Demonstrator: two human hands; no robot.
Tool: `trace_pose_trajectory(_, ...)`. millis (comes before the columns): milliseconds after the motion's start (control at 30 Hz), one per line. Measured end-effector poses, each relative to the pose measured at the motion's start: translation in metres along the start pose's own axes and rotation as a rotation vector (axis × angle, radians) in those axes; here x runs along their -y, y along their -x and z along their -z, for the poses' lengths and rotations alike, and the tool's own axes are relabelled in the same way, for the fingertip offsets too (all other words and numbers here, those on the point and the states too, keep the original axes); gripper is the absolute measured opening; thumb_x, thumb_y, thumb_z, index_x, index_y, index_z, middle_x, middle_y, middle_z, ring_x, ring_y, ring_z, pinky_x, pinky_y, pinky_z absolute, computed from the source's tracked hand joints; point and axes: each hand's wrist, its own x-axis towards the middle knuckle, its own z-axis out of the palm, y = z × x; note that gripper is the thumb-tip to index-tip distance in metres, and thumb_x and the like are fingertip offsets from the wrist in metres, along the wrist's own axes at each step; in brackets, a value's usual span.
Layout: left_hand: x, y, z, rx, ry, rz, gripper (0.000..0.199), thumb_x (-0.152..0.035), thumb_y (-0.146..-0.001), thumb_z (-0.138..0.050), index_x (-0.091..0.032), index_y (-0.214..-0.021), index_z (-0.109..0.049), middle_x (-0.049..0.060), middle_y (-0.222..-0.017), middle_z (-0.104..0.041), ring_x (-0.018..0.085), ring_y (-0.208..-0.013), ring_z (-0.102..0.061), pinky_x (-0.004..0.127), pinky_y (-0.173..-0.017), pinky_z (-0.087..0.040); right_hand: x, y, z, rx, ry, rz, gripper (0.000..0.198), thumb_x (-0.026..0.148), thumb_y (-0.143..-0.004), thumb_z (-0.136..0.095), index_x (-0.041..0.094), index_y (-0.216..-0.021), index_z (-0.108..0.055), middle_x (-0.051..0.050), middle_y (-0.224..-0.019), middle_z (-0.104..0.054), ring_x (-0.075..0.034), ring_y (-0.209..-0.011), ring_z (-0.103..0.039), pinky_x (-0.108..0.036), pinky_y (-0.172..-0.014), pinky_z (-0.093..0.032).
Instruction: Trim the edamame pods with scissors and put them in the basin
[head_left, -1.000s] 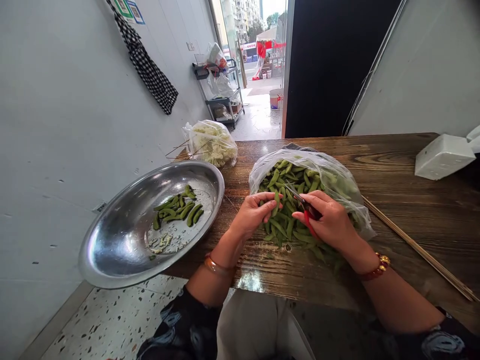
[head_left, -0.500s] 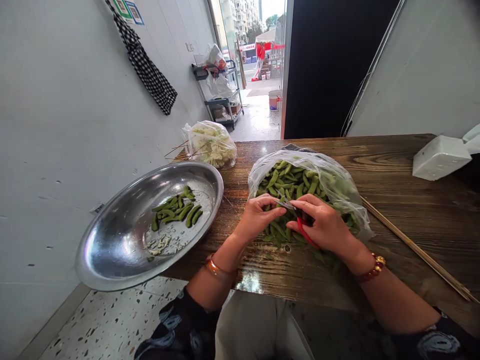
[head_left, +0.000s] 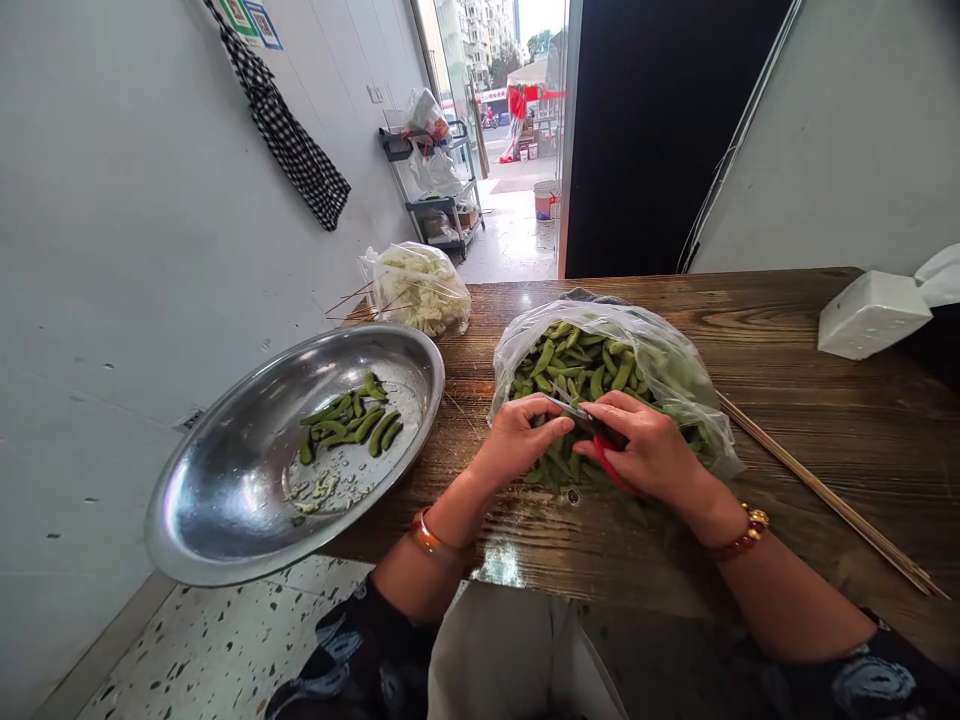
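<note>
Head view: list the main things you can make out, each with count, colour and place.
Scissors: one, red-handled, in the right hand
Open bag: one, clear, on the table
Bagged pods: many, green, in the open bag
Basin: one, silver, left of the open bag
Basin pods: several, green, in the basin
Bagged cauliflower: one bag, whitish, behind the basin
Long sticks: several, tan, right of the open bag
Box: one, white, table's right end
Table: one, brown, under the open bag
Cart: one, grey, by the doorway
Checked cloth: one, black and white, left wall
Bangle: one, orange, left wrist
Bracelet: one, red and gold, right wrist
Left hand: one, bare, at the blades; grip unclear
Right hand: one, bare, around the scissors
</note>
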Motion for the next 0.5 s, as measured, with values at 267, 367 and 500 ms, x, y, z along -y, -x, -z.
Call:
trace_pose_trajectory(267, 0.0035, -0.0016, 0.0007, -0.186, 0.397, 0.218, 0.026, -0.034, -0.069, -0.077, -0.013, -0.080, -0.066, -0.003, -0.066, -0.054, 0.004, -0.049, -0.039, 0.017, -0.046, -0.032, -0.0010, -0.0023, 0.0028, -0.042, -0.021, -0.006, 0.037, 0.043, -0.086, -0.064, 0.017, -0.113, -0.063, -0.007, -0.094, -0.063, -0.019, -0.078, -0.063, -0.031, -0.071, -0.052)
trace_pose_trajectory(367, 0.0051, -0.0046, 0.0045, -0.275, 0.622, 0.259, 0.030, -0.033, -0.066, -0.080, -0.014, -0.078, -0.059, -0.006, -0.061, -0.049, 0.001, -0.044, -0.035, 0.015, -0.041, -0.026, -0.0017, -0.0025, 0.0025, -0.085, -0.028, -0.026, 0.039, 0.045, -0.085, -0.064, 0.017, -0.112, -0.062, -0.007, -0.095, -0.062, -0.018, -0.078, -0.062, -0.031, -0.070, -0.052)
trace_pose_trajectory(500, 0.0055, -0.0062, 0.0087, -0.271, 0.784, 0.308, 0.033, -0.032, -0.066, -0.080, -0.015, -0.079, -0.054, -0.006, -0.063, -0.053, 0.001, -0.043, -0.040, 0.013, -0.039, -0.024, 0.0001, -0.0020, 0.0013, -0.055, -0.011, -0.046, 0.042, 0.047, -0.084, -0.065, 0.019, -0.115, -0.060, -0.006, -0.097, -0.061, -0.017, -0.076, -0.061, -0.031, -0.068, -0.052)
